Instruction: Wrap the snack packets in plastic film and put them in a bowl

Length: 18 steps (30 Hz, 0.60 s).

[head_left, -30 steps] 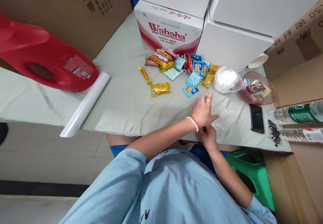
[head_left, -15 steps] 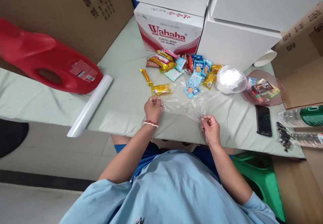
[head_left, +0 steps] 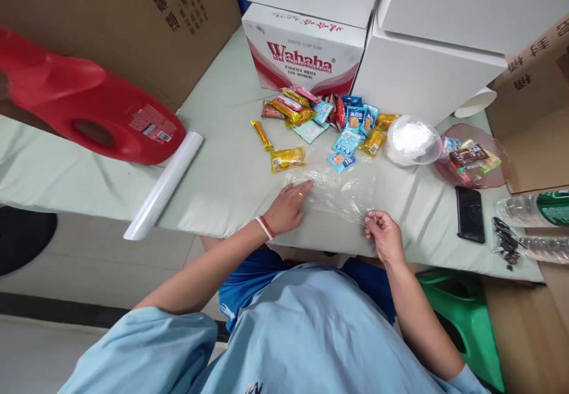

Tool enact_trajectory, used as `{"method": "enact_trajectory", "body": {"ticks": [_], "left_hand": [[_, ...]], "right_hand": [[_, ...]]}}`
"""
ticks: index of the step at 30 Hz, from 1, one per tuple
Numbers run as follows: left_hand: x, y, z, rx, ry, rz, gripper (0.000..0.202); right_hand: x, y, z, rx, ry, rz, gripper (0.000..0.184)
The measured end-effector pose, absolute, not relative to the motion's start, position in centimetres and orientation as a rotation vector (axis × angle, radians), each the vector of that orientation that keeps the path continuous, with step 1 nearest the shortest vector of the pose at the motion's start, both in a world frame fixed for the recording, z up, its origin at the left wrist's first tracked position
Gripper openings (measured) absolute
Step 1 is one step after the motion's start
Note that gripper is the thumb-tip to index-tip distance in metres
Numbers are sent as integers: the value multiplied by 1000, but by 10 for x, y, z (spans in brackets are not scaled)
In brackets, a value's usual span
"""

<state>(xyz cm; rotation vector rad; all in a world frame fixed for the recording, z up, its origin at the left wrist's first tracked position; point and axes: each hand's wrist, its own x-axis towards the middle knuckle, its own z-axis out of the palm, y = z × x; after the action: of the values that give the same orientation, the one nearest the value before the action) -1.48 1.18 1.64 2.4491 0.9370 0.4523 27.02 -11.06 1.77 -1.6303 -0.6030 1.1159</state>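
A clear, crumpled plastic bag (head_left: 329, 189) lies spread on the covered table in front of me. My left hand (head_left: 288, 207) rests over its left part with fingers stretched out, the index finger pointing across the film. At the bag's right corner, my right hand (head_left: 383, 234) pinches the edge between thumb and fingers. Just beyond the bag are a yellow snack pack (head_left: 288, 159) and a blue snack packet (head_left: 342, 161). Farther back sits a pile of small wrapped snacks (head_left: 296, 106) in yellow, pink, brown and blue.
A red jug (head_left: 89, 103) and a white roll (head_left: 164, 186) lie left. On the right are a clear tub (head_left: 412, 139), a pink bowl (head_left: 500, 160) with snacks, a phone (head_left: 470, 215), keys (head_left: 505, 243) and plastic bottles (head_left: 515, 209). A Wahaha carton (head_left: 302, 50) stands behind.
My left hand has let go of the bag's left corner and moved right onto the film, fingers extended. My right hand still pinches the other corner. The view has shifted slightly.
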Motion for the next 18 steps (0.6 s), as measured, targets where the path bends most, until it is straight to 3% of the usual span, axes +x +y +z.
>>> {"method": "enact_trajectory", "body": {"ticks": [4,9,14,18], "left_hand": [[-19,12,22,2176,1053,684,35],[-12,14,19,2029,1256,669,38],[-23,6,10,2114,1083,527,7],[-33,-3,4,2223,976,504,38]], "right_hand": [[280,-120,19,-1625,-633,1118,51],[294,-122,19,-1701,-779,1051,55],[311,-133,16,-1849,-1039,908,53],[340,-137,26,-1913,-1254,987,50]]}}
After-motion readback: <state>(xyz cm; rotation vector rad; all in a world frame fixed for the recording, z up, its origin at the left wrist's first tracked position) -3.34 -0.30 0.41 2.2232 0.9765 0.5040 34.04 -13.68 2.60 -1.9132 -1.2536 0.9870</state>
